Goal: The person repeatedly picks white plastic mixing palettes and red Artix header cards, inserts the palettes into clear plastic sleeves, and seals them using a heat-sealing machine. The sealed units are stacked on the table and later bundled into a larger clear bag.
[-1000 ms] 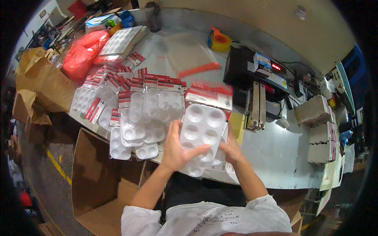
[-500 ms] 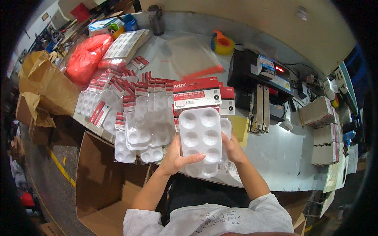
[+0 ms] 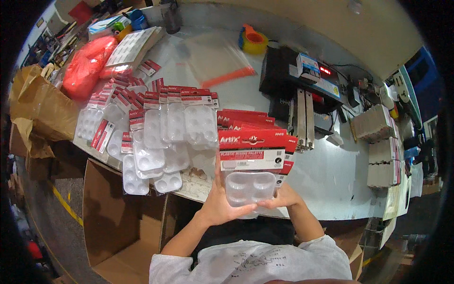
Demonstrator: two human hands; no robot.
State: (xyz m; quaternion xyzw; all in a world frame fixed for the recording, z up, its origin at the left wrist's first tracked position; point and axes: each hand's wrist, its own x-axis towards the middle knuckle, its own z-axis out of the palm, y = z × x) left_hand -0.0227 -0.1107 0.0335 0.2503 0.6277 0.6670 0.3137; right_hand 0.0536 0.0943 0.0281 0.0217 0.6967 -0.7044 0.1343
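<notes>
Between both hands I hold a stack of white plastic paint palettes [image 3: 249, 187] in clear bags with red and white header cards. Wrapped around the stack's left side is my left hand [image 3: 218, 202], its thumb across the lower front. My right hand [image 3: 283, 196] grips the lower right side, its thumb close to the left one. The cards fan out behind the front one, and fingers behind the stack are hidden. Left of my hands, a loose pile of similar bagged palettes [image 3: 152, 128] overlaps on the grey table [image 3: 326, 182], some reaching past its front edge.
An open cardboard box [image 3: 113, 215] stands below the table's left front. Behind the pile lie a red plastic bag [image 3: 88, 66] and crumpled brown paper [image 3: 40, 104]. Clear bags [image 3: 213, 57], a tape dispenser [image 3: 254, 41] and a black machine [image 3: 279, 71] sit farther back; card stacks [image 3: 382, 173] stand right.
The stack has tipped and come lower, so its header cards now show fanned out and less of the front palette shows. Both thumbs have come together at its lower front. The whole view has shifted.
</notes>
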